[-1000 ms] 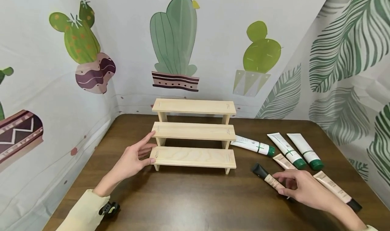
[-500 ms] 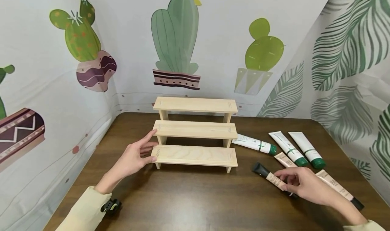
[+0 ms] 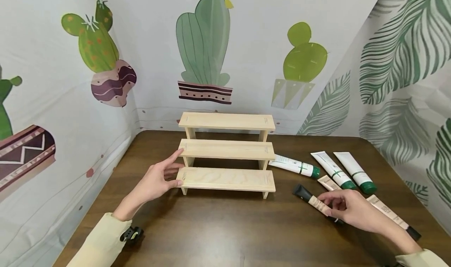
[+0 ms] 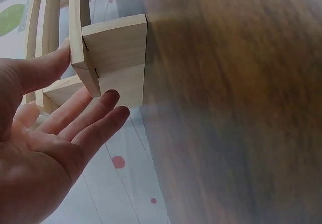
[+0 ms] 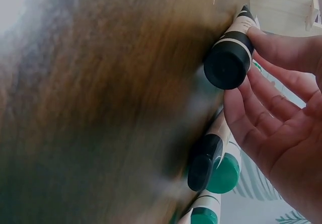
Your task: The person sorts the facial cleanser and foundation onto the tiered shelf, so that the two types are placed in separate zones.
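Note:
My right hand pinches a beige tube with black ends, like the BB cream tubes, between thumb and fingers, low over the right of the table. In the right wrist view, the tube's round black cap faces the camera. My left hand touches the left end of a three-tier wooden display stand. Its thumb rests at the bottom shelf and its index finger reaches the middle shelf. In the left wrist view, the other fingers extend fairly straight beside the shelf's end.
A BB cream tube lies beneath the right forearm; another BB cream tube lies behind the right hand. White green-capped tubes lie behind: one white tube beside the stand, two farther right. A cactus-print cloth hangs behind the table.
The right hand and its tube have shifted only slightly, with more of the tube's near black end now showing. The left hand keeps its place at the stand. The head view has moved a little.

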The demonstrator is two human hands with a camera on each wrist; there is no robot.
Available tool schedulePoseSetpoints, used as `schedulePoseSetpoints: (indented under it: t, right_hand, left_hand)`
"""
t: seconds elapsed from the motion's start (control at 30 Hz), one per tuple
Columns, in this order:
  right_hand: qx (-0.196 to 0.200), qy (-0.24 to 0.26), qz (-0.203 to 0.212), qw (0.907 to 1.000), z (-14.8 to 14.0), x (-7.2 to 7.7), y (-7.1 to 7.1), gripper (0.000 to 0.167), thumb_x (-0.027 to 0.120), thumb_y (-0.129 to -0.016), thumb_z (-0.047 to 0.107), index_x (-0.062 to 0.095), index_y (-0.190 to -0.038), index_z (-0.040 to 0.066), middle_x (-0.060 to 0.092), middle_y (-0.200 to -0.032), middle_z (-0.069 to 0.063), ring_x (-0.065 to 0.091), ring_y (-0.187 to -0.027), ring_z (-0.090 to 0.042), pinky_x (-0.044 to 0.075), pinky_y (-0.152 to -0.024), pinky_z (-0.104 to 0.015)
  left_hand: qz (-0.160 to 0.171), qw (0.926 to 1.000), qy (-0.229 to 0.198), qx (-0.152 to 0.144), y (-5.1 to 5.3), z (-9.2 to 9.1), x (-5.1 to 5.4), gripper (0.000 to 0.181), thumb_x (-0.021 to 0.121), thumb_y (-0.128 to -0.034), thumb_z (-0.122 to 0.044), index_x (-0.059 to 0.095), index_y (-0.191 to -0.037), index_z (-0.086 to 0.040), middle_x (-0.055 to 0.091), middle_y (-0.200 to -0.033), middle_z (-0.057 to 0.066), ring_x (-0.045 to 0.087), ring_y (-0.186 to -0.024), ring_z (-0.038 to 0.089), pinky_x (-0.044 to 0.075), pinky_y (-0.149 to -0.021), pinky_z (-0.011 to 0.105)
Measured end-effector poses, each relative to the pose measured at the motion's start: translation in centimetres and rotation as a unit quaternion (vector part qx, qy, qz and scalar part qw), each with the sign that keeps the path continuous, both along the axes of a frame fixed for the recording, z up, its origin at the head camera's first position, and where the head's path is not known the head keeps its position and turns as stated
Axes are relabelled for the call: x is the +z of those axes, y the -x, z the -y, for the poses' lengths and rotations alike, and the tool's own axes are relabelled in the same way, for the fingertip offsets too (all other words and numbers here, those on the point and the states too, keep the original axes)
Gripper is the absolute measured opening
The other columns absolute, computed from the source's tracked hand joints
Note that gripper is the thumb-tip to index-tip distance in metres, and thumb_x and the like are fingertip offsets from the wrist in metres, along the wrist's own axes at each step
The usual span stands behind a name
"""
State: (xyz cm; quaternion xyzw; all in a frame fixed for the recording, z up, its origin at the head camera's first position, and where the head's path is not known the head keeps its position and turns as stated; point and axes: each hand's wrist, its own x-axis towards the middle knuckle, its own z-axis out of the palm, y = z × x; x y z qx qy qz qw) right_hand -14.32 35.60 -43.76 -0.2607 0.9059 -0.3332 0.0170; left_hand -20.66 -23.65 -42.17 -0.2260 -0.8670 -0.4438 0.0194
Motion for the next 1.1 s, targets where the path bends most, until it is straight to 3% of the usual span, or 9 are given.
schedulePoseSetpoints:
  t: [0.33,0.67,1.1]
  right_hand:
    - [0.059,0.011,0.057,0.9966,-1.1,0.7,1.0,0.037,0.076,-0.085,-0.011,0.071,-0.121,-0.006,0.067,-0.091,0.005,0.064,-0.073,-0.007,0.054,-0.054,-0.025]
    - [0.083,0.0,0.109,0.9906,-0.9,1.8,2.4,0.032,0.082,-0.089,0.002,0.072,-0.118,-0.006,0.069,-0.094,0.0,0.065,-0.074,-0.009,0.056,-0.058,-0.027]
    - [0.075,-0.012,0.152,0.9855,-0.3,1.7,2.0,0.038,0.084,-0.089,0.007,0.071,-0.121,-0.006,0.066,-0.092,0.001,0.065,-0.071,-0.009,0.057,-0.059,-0.027]
  left_hand:
    - [-0.004,1.0,0.001,-0.002,0.3,-0.1,0.3,0.106,0.087,-0.0807,0.01,0.034,-0.167,-0.021,0.072,-0.128,0.018,0.072,-0.112,0.033,0.059,-0.096,0.048]
    - [-0.004,1.0,0.009,0.001,0.5,-0.2,0.4,0.107,0.087,-0.0813,0.008,0.033,-0.168,-0.024,0.072,-0.129,0.017,0.072,-0.113,0.032,0.059,-0.097,0.05]
    - [0.001,0.9999,0.01,-0.005,-0.1,-0.3,0.3,0.107,0.086,-0.0814,0.011,0.031,-0.168,-0.019,0.07,-0.129,0.021,0.071,-0.115,0.035,0.059,-0.096,0.048]
